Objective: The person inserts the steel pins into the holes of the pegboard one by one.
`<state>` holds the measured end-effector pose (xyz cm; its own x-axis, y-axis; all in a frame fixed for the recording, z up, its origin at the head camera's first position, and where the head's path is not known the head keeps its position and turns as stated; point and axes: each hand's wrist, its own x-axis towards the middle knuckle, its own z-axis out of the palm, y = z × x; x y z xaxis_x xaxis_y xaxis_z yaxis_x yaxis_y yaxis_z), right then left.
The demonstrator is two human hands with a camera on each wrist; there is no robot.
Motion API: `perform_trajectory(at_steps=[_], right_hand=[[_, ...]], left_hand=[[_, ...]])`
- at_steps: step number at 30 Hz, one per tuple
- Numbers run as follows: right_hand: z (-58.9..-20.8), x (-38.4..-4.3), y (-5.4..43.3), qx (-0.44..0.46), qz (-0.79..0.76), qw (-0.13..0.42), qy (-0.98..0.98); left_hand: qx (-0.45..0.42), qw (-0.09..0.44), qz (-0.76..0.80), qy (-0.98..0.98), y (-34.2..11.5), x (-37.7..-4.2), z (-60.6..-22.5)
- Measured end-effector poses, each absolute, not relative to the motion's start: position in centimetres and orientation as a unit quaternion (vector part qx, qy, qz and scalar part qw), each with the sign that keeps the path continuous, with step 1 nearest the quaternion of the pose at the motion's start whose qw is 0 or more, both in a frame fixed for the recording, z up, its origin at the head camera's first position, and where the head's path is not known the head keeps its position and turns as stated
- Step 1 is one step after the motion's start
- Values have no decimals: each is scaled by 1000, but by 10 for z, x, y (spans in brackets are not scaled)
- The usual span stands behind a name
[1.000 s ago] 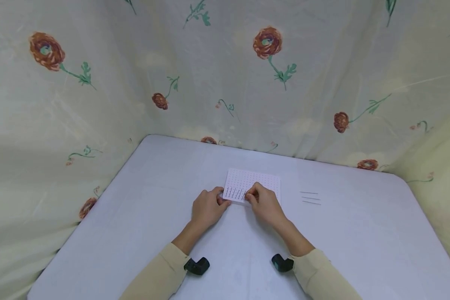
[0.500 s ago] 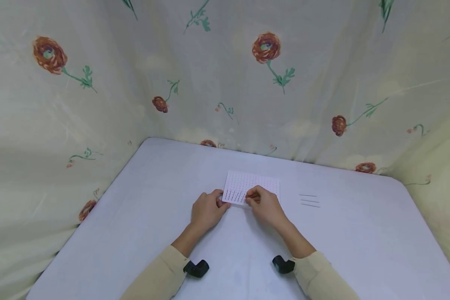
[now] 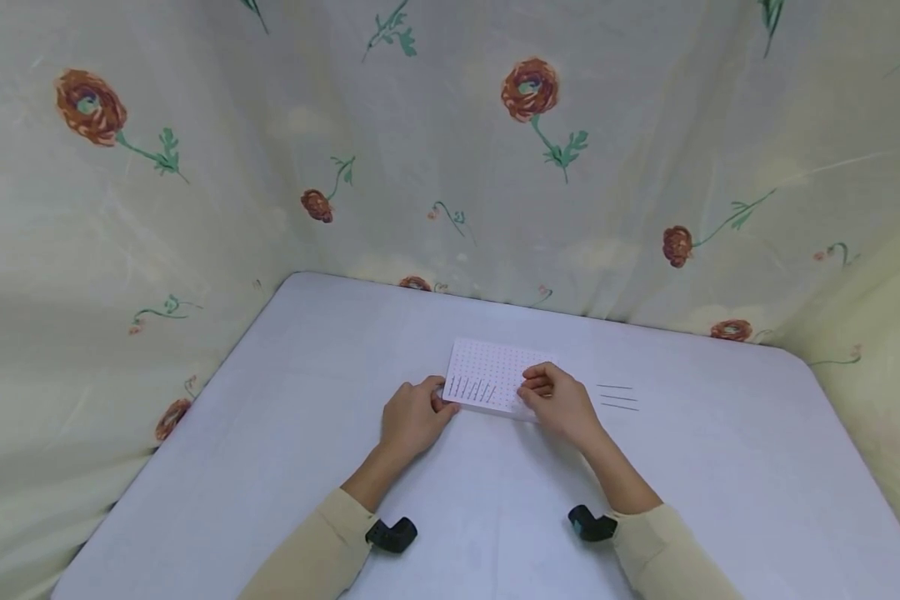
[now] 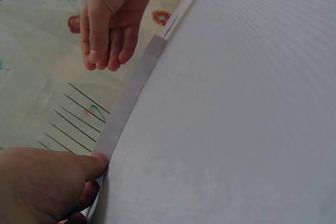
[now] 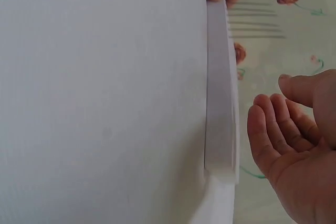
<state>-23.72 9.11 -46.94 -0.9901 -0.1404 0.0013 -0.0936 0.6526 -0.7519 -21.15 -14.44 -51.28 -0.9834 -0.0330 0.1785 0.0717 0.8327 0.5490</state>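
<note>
A white board [image 3: 487, 357] with a grid of small holes lies flat on the table. Several thin dark pins [image 3: 473, 390] stand in its front row at the left, seen upright as slim pins [image 4: 79, 119] in the left wrist view. My left hand [image 3: 412, 421] grips the board's front left corner, thumb on the front side [image 4: 126, 95]. Over the board's right part is my right hand [image 3: 561, 404]; its fingers are relaxed, with nothing between thumb and fingertips [image 5: 259, 109] in the right wrist view.
Three loose dark pins [image 3: 618, 398] lie side by side on the white table [image 3: 330, 358], to the right of the board. A flower-patterned curtain [image 3: 420, 150] hangs behind and along both sides of the table. Both wrists carry a black camera [image 3: 392, 535].
My right hand has let go of the rightmost standing pin and moved right, its fingers spreading. The left hand keeps its grip on the corner.
</note>
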Motion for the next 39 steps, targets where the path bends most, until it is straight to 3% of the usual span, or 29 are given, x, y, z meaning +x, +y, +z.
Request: perform_trajectory(at_steps=[39], right_hand=[[-473,-230,260,-4,-285,21,958]], left_hand=[[-8,92,-288,-953,-143,-211,-512]])
